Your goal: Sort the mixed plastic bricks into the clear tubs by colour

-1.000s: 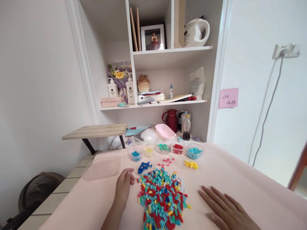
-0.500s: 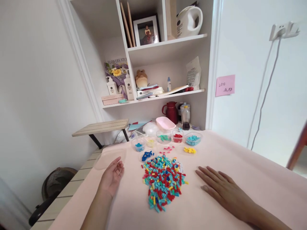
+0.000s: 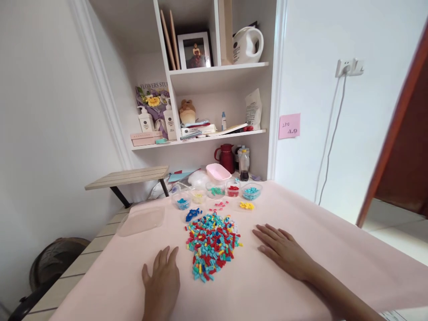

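Observation:
A heap of small mixed-colour building bricks [image 3: 214,245], mostly red and light blue, lies in the middle of the pink tablecloth [image 3: 234,294]. To its left my left hand [image 3: 162,283] rests palm down, fingers apart, holding nothing. On the other side my right hand [image 3: 284,252] lies flat with its fingers stretched toward the heap, apart from it. Behind the heap are sorted bricks: dark blue bricks [image 3: 193,214], pink bricks [image 3: 219,205] and yellow bricks [image 3: 246,205]. Further back, clear tubs hold green bricks [image 3: 216,191], red bricks [image 3: 233,191] and light blue bricks [image 3: 251,192].
A clear plastic lid or tray [image 3: 142,221] lies at the left. Behind the tubs stand a pink basin [image 3: 218,172], a red jug [image 3: 226,159] and a bottle of dark liquid [image 3: 244,166]. A small slatted stand [image 3: 127,176] is at the back left, below white shelves [image 3: 217,71].
My left hand has turned from palm up to palm down and come nearer the table's front edge. My right hand stays flat. The view has swung to the right.

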Tool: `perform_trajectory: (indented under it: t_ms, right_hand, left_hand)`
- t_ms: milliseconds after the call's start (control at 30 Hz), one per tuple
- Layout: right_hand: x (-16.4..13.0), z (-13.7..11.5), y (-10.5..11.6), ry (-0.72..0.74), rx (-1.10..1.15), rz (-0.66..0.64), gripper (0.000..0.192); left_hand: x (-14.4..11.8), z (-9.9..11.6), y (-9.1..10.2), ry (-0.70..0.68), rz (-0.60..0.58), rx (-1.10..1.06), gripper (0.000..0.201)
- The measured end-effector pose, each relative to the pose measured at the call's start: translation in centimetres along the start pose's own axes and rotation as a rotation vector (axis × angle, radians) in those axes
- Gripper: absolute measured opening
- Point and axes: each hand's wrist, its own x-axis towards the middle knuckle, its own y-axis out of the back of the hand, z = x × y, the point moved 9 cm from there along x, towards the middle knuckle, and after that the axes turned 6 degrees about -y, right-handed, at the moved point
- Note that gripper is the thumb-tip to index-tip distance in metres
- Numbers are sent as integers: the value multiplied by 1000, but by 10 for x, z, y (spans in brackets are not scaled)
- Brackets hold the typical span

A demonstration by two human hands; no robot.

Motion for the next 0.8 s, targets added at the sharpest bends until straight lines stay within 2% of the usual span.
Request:
perform_trajectory:
  t_ms: [100, 200, 500, 800]
  right_hand:
    - [0, 0, 2, -3, 19, -3, 54]
    - [1, 1, 5, -3, 43, 8, 53]
    - [2, 5, 9, 2, 82, 17, 49]
    - [3, 0, 10, -11, 21, 47, 45]
  left_hand:
    - [-1, 5, -2, -6, -71, 160, 53]
    - [1, 8, 3, -12, -71, 216, 53]
    - [5, 8, 7, -33, -67, 143, 48]
    - [5, 8, 2, -37, -84, 203, 49]
